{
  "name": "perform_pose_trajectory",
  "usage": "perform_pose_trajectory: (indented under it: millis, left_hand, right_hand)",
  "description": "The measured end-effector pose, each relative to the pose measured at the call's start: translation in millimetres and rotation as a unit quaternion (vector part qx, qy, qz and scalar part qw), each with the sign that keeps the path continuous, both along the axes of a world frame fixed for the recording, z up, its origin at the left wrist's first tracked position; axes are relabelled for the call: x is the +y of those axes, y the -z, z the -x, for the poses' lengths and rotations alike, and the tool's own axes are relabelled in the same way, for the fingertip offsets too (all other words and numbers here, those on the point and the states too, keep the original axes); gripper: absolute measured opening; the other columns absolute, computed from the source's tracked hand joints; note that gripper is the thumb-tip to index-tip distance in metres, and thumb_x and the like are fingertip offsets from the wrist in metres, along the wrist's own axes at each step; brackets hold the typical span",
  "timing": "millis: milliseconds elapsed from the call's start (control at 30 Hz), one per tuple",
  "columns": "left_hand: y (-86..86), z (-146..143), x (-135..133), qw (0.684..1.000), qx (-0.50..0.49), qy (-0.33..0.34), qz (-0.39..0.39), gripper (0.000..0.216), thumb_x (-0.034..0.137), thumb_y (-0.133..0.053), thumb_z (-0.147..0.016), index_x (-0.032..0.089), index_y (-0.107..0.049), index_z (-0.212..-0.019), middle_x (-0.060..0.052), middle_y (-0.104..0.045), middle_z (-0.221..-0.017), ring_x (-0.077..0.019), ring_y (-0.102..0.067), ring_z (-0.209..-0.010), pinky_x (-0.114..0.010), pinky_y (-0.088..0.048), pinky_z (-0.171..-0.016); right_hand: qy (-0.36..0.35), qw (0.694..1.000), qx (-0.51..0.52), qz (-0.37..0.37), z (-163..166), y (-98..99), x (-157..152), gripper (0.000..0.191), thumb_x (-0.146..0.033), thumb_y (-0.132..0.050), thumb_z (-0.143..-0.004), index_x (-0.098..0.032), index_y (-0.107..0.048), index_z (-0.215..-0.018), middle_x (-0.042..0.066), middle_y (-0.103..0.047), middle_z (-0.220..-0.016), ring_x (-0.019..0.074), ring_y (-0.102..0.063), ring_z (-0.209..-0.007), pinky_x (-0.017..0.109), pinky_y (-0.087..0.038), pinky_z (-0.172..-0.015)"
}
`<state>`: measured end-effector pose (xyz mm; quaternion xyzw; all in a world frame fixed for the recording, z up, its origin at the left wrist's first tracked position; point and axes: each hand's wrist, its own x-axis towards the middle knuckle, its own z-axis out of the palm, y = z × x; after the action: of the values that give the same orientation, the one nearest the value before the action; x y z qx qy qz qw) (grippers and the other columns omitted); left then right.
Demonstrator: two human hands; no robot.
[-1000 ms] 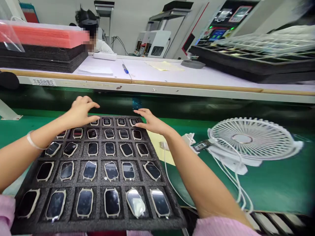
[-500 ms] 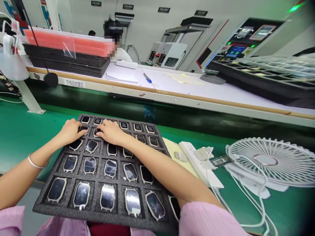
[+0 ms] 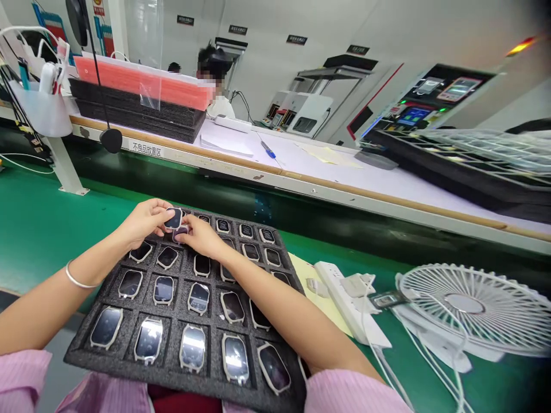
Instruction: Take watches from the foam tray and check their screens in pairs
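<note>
A black foam tray [image 3: 142,376] of square pockets tilts before me, its near edge by my lap. Smartwatch bodies without straps, such as one smartwatch [image 3: 106,327] at the front left, lie in its pockets with dark glossy faces up. Near the tray's far left corner, my left hand [image 3: 148,222] pinches a smartwatch [image 3: 174,218] between thumb and fingers, lifted above the foam. Close beside it, my right hand [image 3: 200,236] is closed on another smartwatch [image 3: 181,232], partly covered by the fingers. My right forearm passes over the tray's right side and hides some pockets.
A white power strip [image 3: 344,292] and a white fan [image 3: 465,304] with cables stand right of the tray on the green bench [image 3: 38,212]. Behind runs a raised shelf [image 3: 301,172] with stacked foam [image 3: 138,115], a blue pen [image 3: 268,150] and another tray [image 3: 451,178]. A person sits beyond.
Both hands have risen from the far left pockets, each with a smartwatch between its fingers. My left hand has moved right, towards the right hand. The camera view has shifted slightly.
</note>
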<state>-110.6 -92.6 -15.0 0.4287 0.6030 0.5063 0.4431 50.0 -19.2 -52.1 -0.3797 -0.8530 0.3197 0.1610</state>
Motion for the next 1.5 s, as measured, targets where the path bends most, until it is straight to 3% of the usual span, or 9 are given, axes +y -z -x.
perform_pose_trajectory:
  millis: [133,267,367,467,600,733,900,1233,1500]
  left_hand:
    - [-18.7,-30.2,5.9,0.996,-0.085,0.012,0.026,0.003,0.014,-0.058,-0.093,0.015,-0.056,-0.092,0.0,-0.062,-0.064,-0.0122,-0.062,-0.05,-0.02,-0.046,-0.048]
    - [-24.9,-58.2,18.4,0.99,-0.133,0.049,0.024,0.01,0.01,-0.05,-0.097,0.014,-0.056,-0.089,0.002,-0.058,-0.061,-0.0068,-0.051,-0.044,-0.018,-0.039,-0.046]
    - [-19.6,-75.3,24.9,0.988,-0.124,0.081,0.035,0.003,0.012,-0.059,-0.093,0.014,-0.057,-0.091,0.002,-0.058,-0.066,-0.0058,-0.048,-0.046,-0.019,-0.035,-0.046]
    - [-7.2,-86.7,25.5,0.993,-0.067,0.095,0.019,0.027,0.011,-0.074,-0.078,0.015,-0.058,-0.099,0.005,-0.056,-0.069,-0.0066,-0.045,-0.049,-0.021,-0.03,-0.047]
    - [14.5,-89.1,23.6,0.995,0.049,0.083,-0.033,0.029,0.012,-0.068,-0.074,0.016,-0.06,-0.101,0.001,-0.062,-0.083,-0.0145,-0.059,-0.075,-0.027,-0.046,-0.07]
    - [30.6,-81.2,24.7,0.981,0.149,0.074,-0.095,0.03,0.018,-0.063,-0.074,0.018,-0.058,-0.104,-0.004,-0.066,-0.103,-0.0199,-0.062,-0.096,-0.034,-0.048,-0.089]
    - [34.9,-74.7,25.3,0.966,0.215,0.082,-0.121,0.034,0.02,-0.06,-0.076,0.018,-0.057,-0.11,-0.004,-0.065,-0.102,-0.0184,-0.059,-0.086,-0.032,-0.048,-0.08]
    - [37.4,-75.1,21.1,0.968,0.183,0.09,-0.149,0.037,0.026,-0.061,-0.077,0.019,-0.053,-0.113,-0.003,-0.061,-0.095,-0.0167,-0.055,-0.078,-0.029,-0.045,-0.071]
    - [37.7,-77.0,16.8,0.964,0.183,0.095,-0.168,0.036,0.029,-0.06,-0.075,0.021,-0.05,-0.11,-0.003,-0.061,-0.096,-0.0181,-0.057,-0.083,-0.031,-0.045,-0.078]
  right_hand:
    - [0.02,0.988,0.12,0.099,-35.2,-7.6,2.9,0.008,-0.024,-0.057,-0.096,-0.017,-0.06,-0.099,0.003,-0.068,-0.087,0.0162,-0.066,-0.078,0.028,-0.054,-0.07]
    - [0.068,0.907,0.273,0.313,-74.0,-14.0,-1.1,0.015,-0.031,-0.062,-0.095,-0.02,-0.052,-0.093,0.003,-0.07,-0.08,0.0159,-0.068,-0.062,0.025,-0.054,-0.053]
    - [0.109,0.867,0.33,0.358,-91.5,-11.9,-5.6,0.019,-0.032,-0.064,-0.094,-0.019,-0.052,-0.089,0.005,-0.073,-0.078,0.0091,-0.054,-0.043,0.016,-0.036,-0.038]
    - [0.151,0.822,0.363,0.411,-97.7,-6.0,-8.7,0.019,-0.036,-0.06,-0.099,-0.017,-0.058,-0.096,0.007,-0.073,-0.075,0.0072,-0.044,-0.038,0.016,-0.025,-0.035]
    - [0.132,0.774,0.401,0.472,-98.9,3.8,-13.2,0.022,-0.032,-0.061,-0.098,-0.015,-0.065,-0.111,0.008,-0.073,-0.082,0.0123,-0.06,-0.053,0.021,-0.046,-0.046]
    - [0.081,0.778,0.432,0.449,-102.7,13.4,-16.0,0.042,-0.019,-0.078,-0.082,-0.019,-0.066,-0.123,0.002,-0.071,-0.084,0.0144,-0.068,-0.072,0.024,-0.055,-0.065]
    - [0.046,0.796,0.437,0.415,-107.1,19.4,-15.0,0.051,-0.033,-0.09,-0.075,-0.021,-0.069,-0.119,0.002,-0.068,-0.088,0.0143,-0.065,-0.075,0.027,-0.055,-0.07]
    - [-0.007,0.815,0.438,0.378,-108.9,15.2,-22.1,0.05,-0.045,-0.085,-0.082,-0.023,-0.068,-0.123,0.007,-0.068,-0.116,0.0112,-0.059,-0.072,0.026,-0.05,-0.066]
    - [-0.032,0.817,0.435,0.377,-109.2,15.4,-25.2,0.05,-0.042,-0.086,-0.082,-0.024,-0.068,-0.125,0.004,-0.067,-0.106,0.0112,-0.061,-0.074,0.024,-0.052,-0.066]
